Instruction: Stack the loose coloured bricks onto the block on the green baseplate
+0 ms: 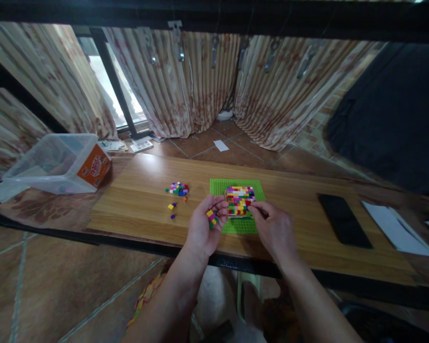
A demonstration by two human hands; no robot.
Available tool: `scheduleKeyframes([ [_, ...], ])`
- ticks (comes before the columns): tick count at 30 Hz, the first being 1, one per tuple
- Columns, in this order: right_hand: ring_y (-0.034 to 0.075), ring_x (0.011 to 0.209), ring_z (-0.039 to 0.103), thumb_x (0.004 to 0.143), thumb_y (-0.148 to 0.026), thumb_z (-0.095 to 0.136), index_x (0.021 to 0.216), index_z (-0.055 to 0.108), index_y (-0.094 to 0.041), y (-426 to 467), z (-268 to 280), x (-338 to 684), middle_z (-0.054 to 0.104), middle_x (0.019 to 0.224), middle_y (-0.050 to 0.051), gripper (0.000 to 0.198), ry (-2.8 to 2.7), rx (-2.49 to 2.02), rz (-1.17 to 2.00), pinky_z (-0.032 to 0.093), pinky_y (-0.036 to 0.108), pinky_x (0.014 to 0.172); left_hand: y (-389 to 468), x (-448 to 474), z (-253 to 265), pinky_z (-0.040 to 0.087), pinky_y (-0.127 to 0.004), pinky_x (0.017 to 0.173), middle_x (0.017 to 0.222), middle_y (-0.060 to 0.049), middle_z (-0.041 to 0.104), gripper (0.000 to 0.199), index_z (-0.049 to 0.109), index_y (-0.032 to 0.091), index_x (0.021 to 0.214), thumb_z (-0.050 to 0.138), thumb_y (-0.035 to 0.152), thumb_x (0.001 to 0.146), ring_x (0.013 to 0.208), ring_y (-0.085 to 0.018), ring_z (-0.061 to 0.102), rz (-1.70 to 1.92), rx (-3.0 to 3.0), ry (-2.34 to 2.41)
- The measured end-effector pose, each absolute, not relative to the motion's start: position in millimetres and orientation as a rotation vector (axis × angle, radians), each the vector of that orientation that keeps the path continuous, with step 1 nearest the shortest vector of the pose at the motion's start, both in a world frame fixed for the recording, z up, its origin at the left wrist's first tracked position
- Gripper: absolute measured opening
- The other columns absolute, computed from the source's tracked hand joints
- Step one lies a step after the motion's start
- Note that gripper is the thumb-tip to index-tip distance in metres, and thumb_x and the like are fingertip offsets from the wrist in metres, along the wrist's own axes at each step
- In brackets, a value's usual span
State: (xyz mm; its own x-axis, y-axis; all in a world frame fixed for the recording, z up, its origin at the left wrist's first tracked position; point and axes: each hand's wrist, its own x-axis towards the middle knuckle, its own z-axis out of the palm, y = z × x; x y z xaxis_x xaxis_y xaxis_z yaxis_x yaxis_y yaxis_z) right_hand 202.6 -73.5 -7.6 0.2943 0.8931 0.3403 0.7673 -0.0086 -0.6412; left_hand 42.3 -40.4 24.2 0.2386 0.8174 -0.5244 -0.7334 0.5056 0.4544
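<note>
What, if anything, the pinched right hand point(276, 227) or clear plastic bin point(66, 162) holds is unclear; the left hand point(201, 226) cups multicoloured plastic bricks point(212, 217).

Green baseplate point(218, 186), multicoloured brick block point(240, 197), beige striped curtains point(186, 81).

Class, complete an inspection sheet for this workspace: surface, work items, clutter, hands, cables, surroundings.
Surface: wood-grain tabletop.
Work items: green studded baseplate bearing a multicoloured brick build; loose brick pile, with stray bricks nearby.
Clutter: dark flat slab, possibly a tablet; white paper to its right.
Hands: left palm up, small bricks lying in it; right fingertips at the build's right side, grip unclear.
Cables: nothing seen.
Surroundings: patterned curtains; clear plastic bin; tiled floor.
</note>
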Motion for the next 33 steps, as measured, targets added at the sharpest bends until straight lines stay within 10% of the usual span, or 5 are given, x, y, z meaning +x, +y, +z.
scheduleKeyframes([
  [19,0.022,0.066,0.063,0.077,-0.052,0.065,0.084,0.069,-0.016,-69,-13,214,0.072,0.079,0.010,0.036,-1.278,-1.965,0.296,0.045,0.034,0.064,-41,42,24,0.049,-0.016,0.051,0.067,-0.007,0.066,0.030,0.069,0.007,0.082,0.049,0.026,0.093,0.053,-0.008,0.059,1.058,0.130,0.743],
  [33,0.020,0.065,0.063,0.063,-0.051,0.076,0.079,0.068,-0.016,-58,-30,218,0.071,0.074,0.007,0.040,-0.993,-1.752,0.668,0.049,0.033,0.062,-48,45,25,0.049,-0.037,0.097,0.112,-0.021,0.069,0.046,0.068,0.006,0.104,0.049,0.045,0.092,0.105,-0.027,0.067,0.933,0.186,0.479],
])
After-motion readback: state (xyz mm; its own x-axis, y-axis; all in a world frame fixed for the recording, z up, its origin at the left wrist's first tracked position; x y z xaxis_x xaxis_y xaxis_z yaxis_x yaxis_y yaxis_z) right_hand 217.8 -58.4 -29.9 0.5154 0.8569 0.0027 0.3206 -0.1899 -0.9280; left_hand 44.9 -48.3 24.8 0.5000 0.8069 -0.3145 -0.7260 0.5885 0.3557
